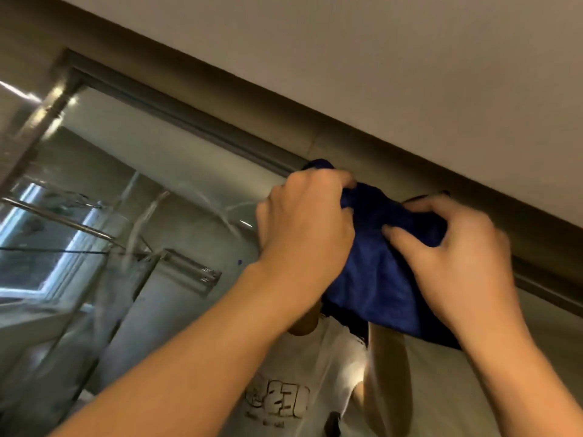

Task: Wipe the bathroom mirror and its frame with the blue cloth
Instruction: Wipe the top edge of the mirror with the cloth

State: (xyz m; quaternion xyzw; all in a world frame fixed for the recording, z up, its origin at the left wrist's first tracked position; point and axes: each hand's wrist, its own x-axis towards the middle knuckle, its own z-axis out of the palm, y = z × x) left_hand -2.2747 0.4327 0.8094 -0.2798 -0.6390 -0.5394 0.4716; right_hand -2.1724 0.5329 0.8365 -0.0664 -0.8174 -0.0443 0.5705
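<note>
The blue cloth (378,279) is bunched up against the top edge of the bathroom mirror (164,190), just under its metal frame (202,124). My left hand (303,222) grips the cloth's left side with curled fingers. My right hand (457,257) pinches its right side, fingers curled into the fabric. Both arms reach upward from the bottom of the view. The cloth hangs down between the hands and hides part of the glass.
A beige wall strip and the ceiling (378,58) run diagonally above the frame. The glass reflects a person in a white printed shirt (296,395), a window (41,247), a towel rail (192,269) and a glass shower panel.
</note>
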